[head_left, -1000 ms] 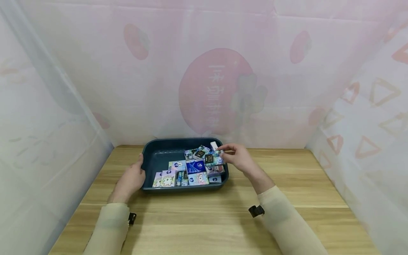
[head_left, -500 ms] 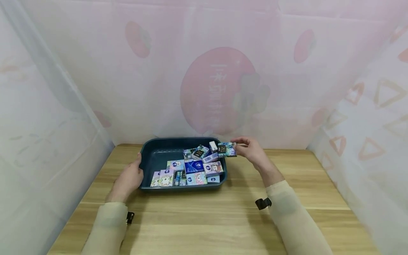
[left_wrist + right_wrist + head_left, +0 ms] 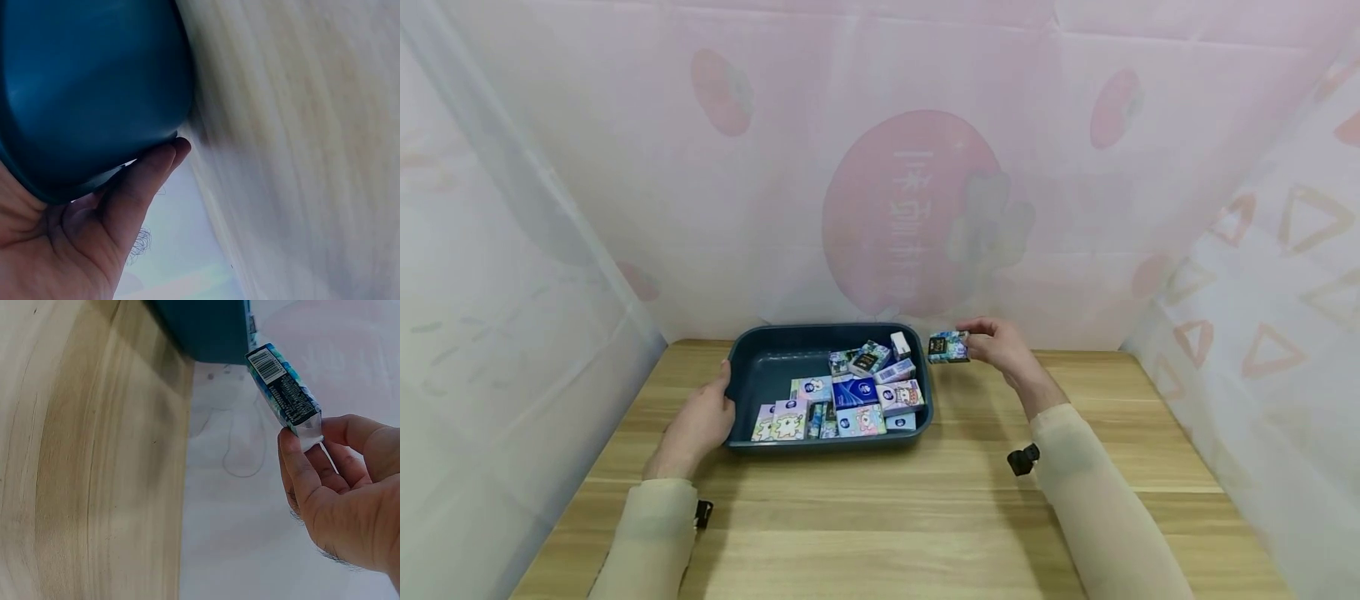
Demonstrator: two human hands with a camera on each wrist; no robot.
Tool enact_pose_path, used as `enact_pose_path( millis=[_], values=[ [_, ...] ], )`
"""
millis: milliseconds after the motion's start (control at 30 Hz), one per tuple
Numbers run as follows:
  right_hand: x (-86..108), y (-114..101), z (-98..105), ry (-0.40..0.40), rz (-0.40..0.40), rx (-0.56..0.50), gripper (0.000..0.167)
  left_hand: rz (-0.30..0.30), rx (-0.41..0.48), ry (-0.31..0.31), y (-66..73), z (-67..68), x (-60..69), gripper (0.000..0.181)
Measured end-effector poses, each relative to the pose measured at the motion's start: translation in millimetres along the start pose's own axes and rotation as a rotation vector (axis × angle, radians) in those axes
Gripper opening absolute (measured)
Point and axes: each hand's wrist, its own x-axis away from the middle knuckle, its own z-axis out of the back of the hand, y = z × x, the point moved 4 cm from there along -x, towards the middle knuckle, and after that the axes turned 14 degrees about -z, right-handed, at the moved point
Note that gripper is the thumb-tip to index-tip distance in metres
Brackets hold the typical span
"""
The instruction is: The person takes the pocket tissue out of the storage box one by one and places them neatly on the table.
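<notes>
My right hand point(image 3: 1003, 350) pinches one end of a small tissue pack point(image 3: 949, 347) with a black and blue-green floral print. It holds the pack in the air just right of the dark teal tray point(image 3: 760, 333). In the right wrist view, a barcode shows on the side of the pack point(image 3: 281, 381), whose clear wrapper end sits between thumb and fingers. My left hand point(image 3: 700, 417) grips the tray's left side, its thumb near the rim; the left wrist view shows fingers point(image 3: 134, 194) against the outer wall. Several other tissue packs point(image 3: 855, 392) lie inside, mostly toward the right.
The tray stands on a wooden table point(image 3: 865, 525), close to a pink and white printed curtain point(image 3: 775, 208) at the back. Similar sheets hang on the left and right. Black camera straps point(image 3: 1022, 459) show at both wrists.
My right hand has lifted the floral tissue pack from the tray's right side and carried it rightward past the rim. My left hand stays at the tray's left side.
</notes>
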Motion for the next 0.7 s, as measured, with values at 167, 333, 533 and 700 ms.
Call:
enact_pose_path(
  millis=[167, 333, 533, 700],
  values=[
    [-14.2, 6, 1, 0.007, -0.025, 0.025, 0.048, 0.008, -0.003, -0.010, 0.4, -0.2, -0.4, 0.077],
    [-27.1, 9, -3, 0.021, -0.022, 0.088, 0.046, 0.021, -0.008, -0.013, -0.3, 0.1, 0.4, 0.076],
    [-42.4, 14, -5, 0.011, -0.048, 0.097, 0.042, 0.017, -0.002, -0.006, -0.1, 0.5, 0.3, 0.077],
    [-50.1, 19, -5, 0.006, -0.078, 0.133, 0.040, 0.016, -0.005, 0.000, 0.6, -0.2, -0.2, 0.076]
  ],
)
